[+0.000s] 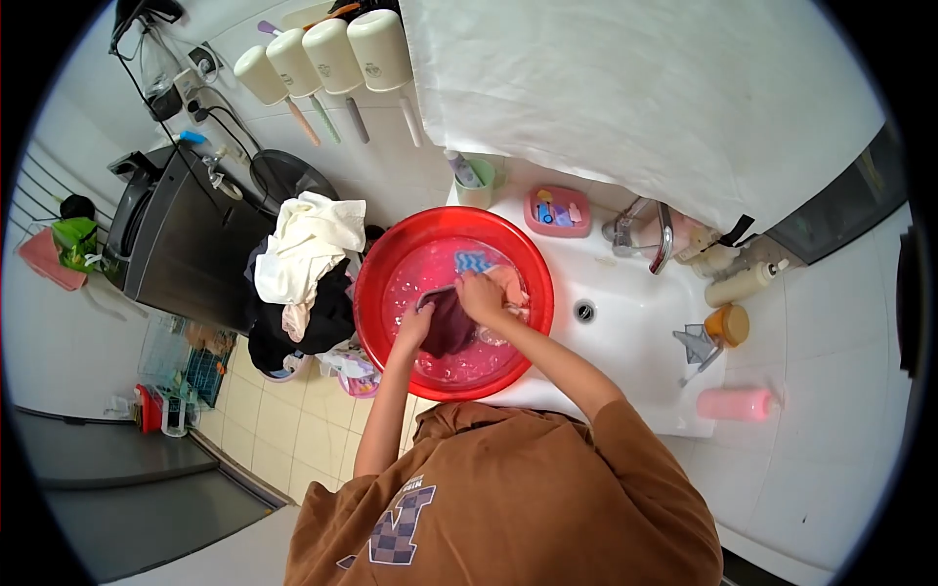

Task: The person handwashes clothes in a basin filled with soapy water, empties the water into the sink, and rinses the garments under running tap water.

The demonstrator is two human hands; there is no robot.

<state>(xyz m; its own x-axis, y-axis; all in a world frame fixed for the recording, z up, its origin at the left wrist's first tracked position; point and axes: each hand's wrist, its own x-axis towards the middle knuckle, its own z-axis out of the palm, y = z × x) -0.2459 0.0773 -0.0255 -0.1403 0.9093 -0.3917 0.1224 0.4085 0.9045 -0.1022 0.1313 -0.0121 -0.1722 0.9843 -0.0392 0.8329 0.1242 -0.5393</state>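
Note:
A dark purple cloth (448,330) hangs between my hands inside a red basin (540,295). My left hand (417,321) is closed on the cloth's left upper edge, with the thumb showing. My right hand (479,297) is closed on the cloth's upper right side. Water with some suds lies in the basin, around the lower part of the cloth. Beyond my right hand are a blue-and-white patterned cloth (473,262) and a peach-coloured cloth (508,283), both partly in the water.
The basin overlaps the left side of a white sink (625,391) with a metal faucet (665,239). At left, white clothing (311,244) tops a dark laundry pile (327,317). A pink soap box (558,212), a green cup (476,190) and a pink bottle (735,403) stand or lie around the sink.

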